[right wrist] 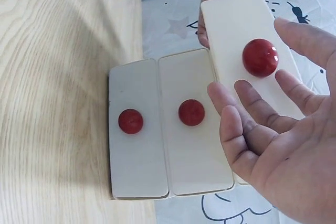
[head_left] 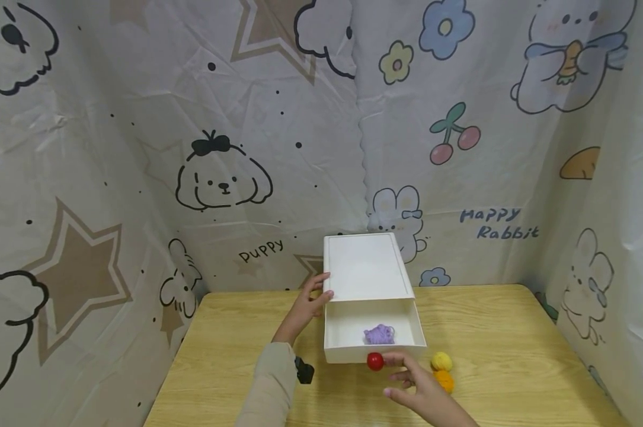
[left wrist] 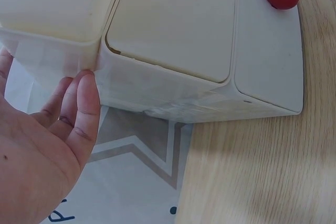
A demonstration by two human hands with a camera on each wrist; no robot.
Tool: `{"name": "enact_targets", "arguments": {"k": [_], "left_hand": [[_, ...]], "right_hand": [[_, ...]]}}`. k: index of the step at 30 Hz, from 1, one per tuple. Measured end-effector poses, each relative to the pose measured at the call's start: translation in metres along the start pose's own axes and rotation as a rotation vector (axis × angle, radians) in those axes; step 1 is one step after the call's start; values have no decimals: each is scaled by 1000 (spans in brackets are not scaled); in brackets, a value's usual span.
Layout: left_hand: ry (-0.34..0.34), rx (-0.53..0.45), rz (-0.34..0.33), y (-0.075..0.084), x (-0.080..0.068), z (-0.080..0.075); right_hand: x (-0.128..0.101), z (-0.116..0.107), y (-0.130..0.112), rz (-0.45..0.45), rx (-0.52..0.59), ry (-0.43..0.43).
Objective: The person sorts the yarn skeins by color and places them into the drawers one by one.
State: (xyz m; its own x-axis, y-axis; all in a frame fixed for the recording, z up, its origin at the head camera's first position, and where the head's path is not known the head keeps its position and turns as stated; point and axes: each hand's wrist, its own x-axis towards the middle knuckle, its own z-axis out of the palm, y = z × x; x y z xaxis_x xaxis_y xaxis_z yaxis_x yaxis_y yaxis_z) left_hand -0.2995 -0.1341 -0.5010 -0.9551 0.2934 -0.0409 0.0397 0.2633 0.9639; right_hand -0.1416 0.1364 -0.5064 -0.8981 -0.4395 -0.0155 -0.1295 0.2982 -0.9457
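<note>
A white drawer box (head_left: pixel 364 267) stands at the back of the wooden table (head_left: pixel 236 356). Its top drawer (head_left: pixel 345 326) is pulled out toward me, and a purple pom-pom (head_left: pixel 379 334) lies inside. My left hand (head_left: pixel 309 301) rests against the box's left side (left wrist: pixel 157 90), its fingers (left wrist: pixel 79 103) touching the wall. My right hand (head_left: pixel 401 372) hovers open just beside the drawer's red knob (head_left: pixel 375 361), fingers spread and not gripping it. In the right wrist view, that knob (right wrist: pixel 260 57) sits just beyond my right hand (right wrist: pixel 262 114). Two lower drawer fronts with red knobs (right wrist: pixel 191 112) stay closed.
A yellow pom-pom (head_left: pixel 441 360) and an orange pom-pom (head_left: pixel 445 381) lie on the table right of the drawer, close to my right hand. Cartoon-print cloth (head_left: pixel 246 148) hangs behind and on both sides. Bare wood stretches left and right of the box.
</note>
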Motion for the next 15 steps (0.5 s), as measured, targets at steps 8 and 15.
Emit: {"name": "enact_targets", "arguments": {"k": [8, 15], "left_hand": [[1, -6, -3, -2, 1, -1], [-12, -21, -2, -3, 1, -2]], "right_hand": [[5, 5, 3, 3, 54, 19], [10, 14, 2, -7, 119, 92]]}}
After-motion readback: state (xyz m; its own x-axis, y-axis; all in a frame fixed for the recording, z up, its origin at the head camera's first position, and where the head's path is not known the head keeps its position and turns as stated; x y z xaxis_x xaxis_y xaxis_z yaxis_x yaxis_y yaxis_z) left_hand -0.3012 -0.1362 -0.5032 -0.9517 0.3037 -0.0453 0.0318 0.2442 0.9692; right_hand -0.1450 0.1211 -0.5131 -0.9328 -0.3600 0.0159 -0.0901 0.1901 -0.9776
